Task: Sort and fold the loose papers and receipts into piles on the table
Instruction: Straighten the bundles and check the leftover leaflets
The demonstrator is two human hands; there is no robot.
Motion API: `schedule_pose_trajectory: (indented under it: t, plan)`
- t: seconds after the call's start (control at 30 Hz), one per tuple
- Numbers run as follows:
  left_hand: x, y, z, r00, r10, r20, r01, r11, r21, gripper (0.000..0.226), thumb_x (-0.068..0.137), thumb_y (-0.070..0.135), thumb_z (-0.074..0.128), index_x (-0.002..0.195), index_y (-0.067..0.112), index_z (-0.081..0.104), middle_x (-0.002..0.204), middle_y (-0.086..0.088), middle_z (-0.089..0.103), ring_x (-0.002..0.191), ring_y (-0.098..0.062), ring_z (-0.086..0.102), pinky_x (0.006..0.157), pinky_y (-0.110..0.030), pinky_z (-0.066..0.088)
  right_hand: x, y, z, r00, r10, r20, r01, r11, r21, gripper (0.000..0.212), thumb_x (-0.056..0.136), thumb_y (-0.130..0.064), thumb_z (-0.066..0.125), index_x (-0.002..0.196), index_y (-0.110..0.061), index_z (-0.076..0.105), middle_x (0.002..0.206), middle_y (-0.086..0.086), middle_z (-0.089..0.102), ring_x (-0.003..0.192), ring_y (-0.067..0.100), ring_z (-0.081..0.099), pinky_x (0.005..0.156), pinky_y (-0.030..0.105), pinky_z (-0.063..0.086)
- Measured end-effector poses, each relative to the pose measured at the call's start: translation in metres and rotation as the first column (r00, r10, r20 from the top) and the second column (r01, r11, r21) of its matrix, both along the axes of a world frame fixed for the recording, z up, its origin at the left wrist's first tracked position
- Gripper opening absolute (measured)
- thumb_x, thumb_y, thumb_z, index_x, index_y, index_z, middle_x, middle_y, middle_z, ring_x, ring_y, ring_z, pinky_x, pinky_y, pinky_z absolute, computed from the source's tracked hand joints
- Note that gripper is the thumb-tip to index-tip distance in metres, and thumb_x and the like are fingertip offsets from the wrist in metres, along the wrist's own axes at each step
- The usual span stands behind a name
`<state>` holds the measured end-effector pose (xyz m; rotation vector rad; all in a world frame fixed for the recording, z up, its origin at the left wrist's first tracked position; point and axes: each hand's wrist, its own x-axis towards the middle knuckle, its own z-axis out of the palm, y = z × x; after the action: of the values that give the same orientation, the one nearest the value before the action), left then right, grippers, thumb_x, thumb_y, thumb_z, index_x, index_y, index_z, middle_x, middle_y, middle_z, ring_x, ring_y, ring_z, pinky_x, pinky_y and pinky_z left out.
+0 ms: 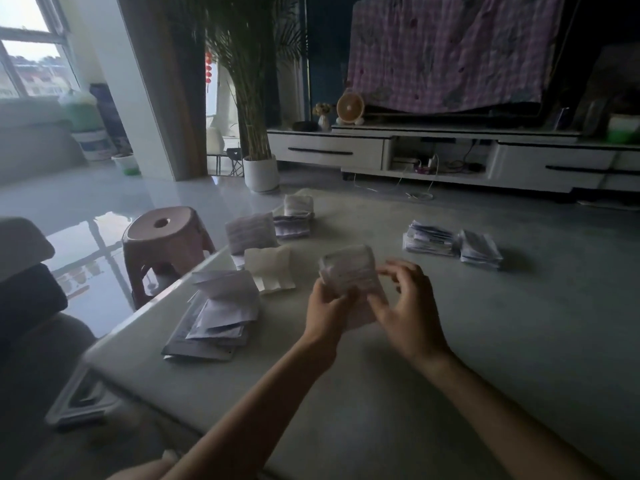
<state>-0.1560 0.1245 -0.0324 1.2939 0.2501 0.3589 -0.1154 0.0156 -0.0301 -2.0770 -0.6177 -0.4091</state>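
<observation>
Both hands are raised over the middle of the bench (433,393), working one slip of paper between them. The left hand (325,308) pinches the receipt (349,271) from below at its left side, fingers closed on it. The right hand (410,308) holds the lower right part with its thumb, while its upper fingers (398,270) are spread and blurred near the top edge, so how firmly they grip there cannot be told. The receipt curls over at the top, apparently mid-fold.

Along the left edge of the bench lies a loose, fanned heap of larger papers (218,317), one corner close to the rim. Beyond it lie a pleated white sheet (272,268) and a folded slip (249,232), then two small stacks (294,220) towards the far left corner. Two tidier piles (450,245) lie well apart on the far right side.

The main risks look like these:

- **Crooked fold:** the slip is thin and curling, so it may crease unevenly or spring open when set down.
- **Sliding heap:** the papers at the left edge are uneven, and a brush from the left forearm could push sheets off onto the floor beside the pink stool (166,237).
- **Misreading:** the light is dim, so the print is hard to read and the slip could be put on the wrong pile.
</observation>
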Motion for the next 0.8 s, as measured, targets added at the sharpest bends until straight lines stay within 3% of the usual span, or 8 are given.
schedule_pose_trajectory:
  t: [0.1, 0.17, 0.3, 0.43, 0.6, 0.67, 0.73, 0.8]
  plan:
    - [0.001, 0.004, 0.000, 0.997, -0.036, 0.070, 0.022, 0.980, 0.197, 0.028, 0.084, -0.007, 0.057, 0.103, 0.013, 0.054, 0.093, -0.005, 0.063, 0.075, -0.003, 0.063, 0.065, -0.016, 0.053, 0.014, 0.005, 0.011, 0.839, 0.318, -0.441, -0.213, 0.939, 0.271, 0.044, 0.083, 0.002, 0.060, 0.120, -0.015, 0.043, 0.107, -0.004, 0.054, 0.104, 0.013, 0.053, 0.071, 0.010, 0.045]
    - [0.003, 0.006, -0.008, 0.995, -0.042, 0.091, 0.015, 0.961, 0.277, 0.030, 0.085, -0.006, 0.057, 0.106, 0.013, 0.051, 0.097, -0.005, 0.061, 0.080, 0.000, 0.063, 0.071, -0.017, 0.052, 0.018, 0.009, 0.003, 0.819, 0.362, -0.445, -0.235, 0.919, 0.316, 0.036, 0.086, 0.008, 0.052, 0.114, -0.014, 0.048, 0.105, 0.001, 0.058, 0.102, 0.014, 0.055, 0.073, 0.011, 0.046]
    - [0.005, 0.006, -0.028, 0.999, -0.048, 0.015, 0.034, 0.868, 0.496, 0.026, 0.086, 0.020, 0.051, 0.106, 0.023, 0.035, 0.112, -0.014, 0.051, 0.104, -0.022, 0.056, 0.091, -0.040, 0.051, 0.008, 0.014, -0.027, 0.877, 0.325, -0.354, -0.244, 0.936, 0.255, 0.025, 0.096, -0.004, 0.044, 0.116, -0.017, 0.043, 0.107, -0.005, 0.054, 0.100, 0.006, 0.050, 0.078, 0.000, 0.037]
    - [0.012, 0.007, -0.036, 0.996, 0.061, 0.067, -0.089, 0.805, 0.587, 0.010, 0.092, 0.018, 0.045, 0.094, 0.027, 0.042, 0.105, -0.013, 0.054, 0.098, -0.022, 0.055, 0.087, -0.035, 0.051, 0.018, 0.012, -0.037, 0.916, 0.232, -0.326, -0.171, 0.964, 0.204, 0.021, 0.095, -0.008, 0.047, 0.115, -0.004, 0.052, 0.111, 0.008, 0.060, 0.104, 0.015, 0.054, 0.085, 0.016, 0.040]
    - [0.017, -0.005, -0.030, 0.957, 0.282, 0.065, -0.273, 0.806, 0.525, 0.026, 0.081, -0.006, 0.058, 0.072, 0.017, 0.051, 0.070, 0.000, 0.056, 0.063, -0.010, 0.049, 0.060, -0.029, 0.043, 0.021, 0.009, -0.035, 0.977, 0.063, -0.205, -0.031, 0.988, 0.153, 0.014, 0.088, -0.003, 0.057, 0.100, 0.001, 0.063, 0.099, 0.015, 0.068, 0.087, 0.017, 0.059, 0.063, 0.013, 0.036]
    - [0.016, -0.010, -0.029, 0.953, 0.302, 0.024, -0.282, 0.856, 0.434, 0.030, 0.079, -0.010, 0.056, 0.067, 0.017, 0.052, 0.065, 0.001, 0.054, 0.061, -0.009, 0.049, 0.059, -0.031, 0.045, 0.021, 0.009, -0.035, 0.980, 0.019, -0.200, 0.017, 0.984, 0.177, 0.013, 0.086, -0.002, 0.059, 0.099, -0.001, 0.063, 0.094, 0.013, 0.069, 0.085, 0.022, 0.062, 0.060, 0.013, 0.036]
    - [0.019, -0.019, -0.026, 0.959, 0.279, -0.054, -0.259, 0.936, 0.239, 0.026, 0.081, -0.010, 0.056, 0.071, 0.014, 0.054, 0.070, -0.006, 0.058, 0.069, -0.020, 0.055, 0.064, -0.036, 0.053, 0.023, 0.004, -0.034, 0.959, -0.024, -0.283, 0.089, 0.971, 0.222, 0.017, 0.085, -0.009, 0.063, 0.102, -0.005, 0.059, 0.094, 0.010, 0.067, 0.085, 0.024, 0.063, 0.063, 0.016, 0.042]
    - [0.026, -0.028, -0.019, 0.963, 0.238, -0.125, -0.236, 0.971, 0.031, 0.021, 0.084, -0.008, 0.055, 0.074, 0.010, 0.053, 0.072, -0.009, 0.058, 0.066, -0.022, 0.057, 0.055, -0.027, 0.052, 0.030, -0.004, -0.030, 0.878, -0.015, -0.478, 0.179, 0.937, 0.299, 0.020, 0.084, -0.014, 0.066, 0.100, -0.010, 0.056, 0.098, 0.010, 0.065, 0.088, 0.026, 0.063, 0.070, 0.030, 0.052]
